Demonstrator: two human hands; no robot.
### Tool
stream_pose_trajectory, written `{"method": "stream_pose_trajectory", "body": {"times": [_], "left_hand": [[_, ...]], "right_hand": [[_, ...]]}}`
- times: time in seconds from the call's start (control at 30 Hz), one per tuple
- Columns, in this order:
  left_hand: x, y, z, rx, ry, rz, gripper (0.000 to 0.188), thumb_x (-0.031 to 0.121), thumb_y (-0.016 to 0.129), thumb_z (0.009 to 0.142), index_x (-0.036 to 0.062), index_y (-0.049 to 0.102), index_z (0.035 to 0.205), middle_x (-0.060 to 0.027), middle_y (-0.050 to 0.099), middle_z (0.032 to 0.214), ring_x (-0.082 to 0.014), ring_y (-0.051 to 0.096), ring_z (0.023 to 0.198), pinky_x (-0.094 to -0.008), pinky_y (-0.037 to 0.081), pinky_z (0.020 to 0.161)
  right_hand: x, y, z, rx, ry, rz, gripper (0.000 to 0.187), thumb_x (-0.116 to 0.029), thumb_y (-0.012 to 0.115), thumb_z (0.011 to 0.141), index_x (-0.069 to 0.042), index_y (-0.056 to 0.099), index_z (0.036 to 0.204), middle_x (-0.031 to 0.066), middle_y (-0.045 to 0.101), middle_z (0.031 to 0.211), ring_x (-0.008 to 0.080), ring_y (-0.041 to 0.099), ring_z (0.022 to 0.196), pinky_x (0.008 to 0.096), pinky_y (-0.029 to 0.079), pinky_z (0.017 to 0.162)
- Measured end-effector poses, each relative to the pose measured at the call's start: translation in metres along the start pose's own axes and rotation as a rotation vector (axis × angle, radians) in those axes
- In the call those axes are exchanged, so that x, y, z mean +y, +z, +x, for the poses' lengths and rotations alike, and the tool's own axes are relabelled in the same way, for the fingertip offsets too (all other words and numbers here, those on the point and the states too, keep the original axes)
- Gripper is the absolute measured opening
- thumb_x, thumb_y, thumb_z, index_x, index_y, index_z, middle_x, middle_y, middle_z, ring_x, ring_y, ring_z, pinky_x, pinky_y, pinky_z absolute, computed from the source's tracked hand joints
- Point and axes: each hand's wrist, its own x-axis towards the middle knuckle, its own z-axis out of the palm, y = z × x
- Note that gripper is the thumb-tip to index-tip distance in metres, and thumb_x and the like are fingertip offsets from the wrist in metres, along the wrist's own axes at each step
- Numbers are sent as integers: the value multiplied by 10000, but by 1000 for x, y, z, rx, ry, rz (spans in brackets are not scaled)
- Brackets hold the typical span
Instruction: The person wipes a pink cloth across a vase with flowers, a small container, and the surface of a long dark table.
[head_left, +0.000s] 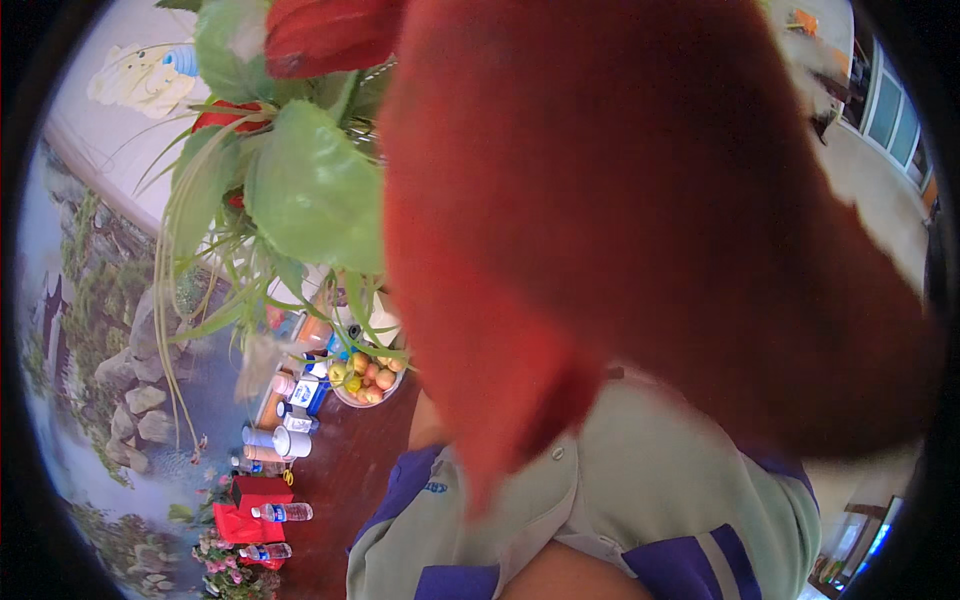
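Head view: red petals (332,36), leaves (315,190)

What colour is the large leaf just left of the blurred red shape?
The large leaf is light green, best seen in the head view.

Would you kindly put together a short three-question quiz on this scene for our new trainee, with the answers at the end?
1. Multiple choice: where do the two clear bottles with blue-and-white labels appear relative to the fruit bowl?
A. Above it
B. Below it and to its left
C. To its right

2. True or false: the large red shape, likely a petal, is in sharp focus.

3. Open: what colour is the broad leaf at that shape's left edge?

Key:
1. B, lower and further left in the picture.
2. False; it is blurred.
3. Green.
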Motion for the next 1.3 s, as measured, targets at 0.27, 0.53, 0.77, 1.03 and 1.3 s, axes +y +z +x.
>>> {"method": "stream_pose_trajectory", "body": {"times": [0.27,0.53,0.77,1.03,1.3], "left_hand": [[-5,-4,12,145,84,291,863,278,808,607,-64,366,1264,-125,554,1069,-198,548,970,-324,449,850],[23,-1,9,224,67,112,745,155,774,656,-36,370,1253,-122,533,1110,-190,546,969,-316,451,846],[29,-8,16,58,48,-97,707,101,751,656,-15,397,1256,-95,548,1088,-182,555,955,-313,452,846],[47,-5,9,41,68,-157,809,266,726,705,-45,302,1320,-174,507,1172,-296,537,1070,-431,458,906],[56,1,2,1,84,-215,834,308,685,726,-27,252,1356,-193,463,1242,-327,516,1107,-458,443,932]], "right_hand": [[22,23,-47,377,-251,-968,338,-237,512,863,79,551,975,279,528,1039,417,450,1094,442,357,935],[26,43,-72,197,-489,-1294,550,-141,662,641,131,480,1084,282,320,1318,471,294,1227,470,266,1046],[13,9,-45,184,-274,-754,371,-273,551,848,11,508,1084,254,514,1082,388,485,1030,409,388,893],[3,-4,-27,74,451,680,428,-405,455,932,-54,541,1161,78,631,1025,169,613,897,294,478,834],[45,26,-29,-122,365,919,410,-340,483,920,-37,513,1196,89,610,1080,171,598,949,309,458,874]]}}
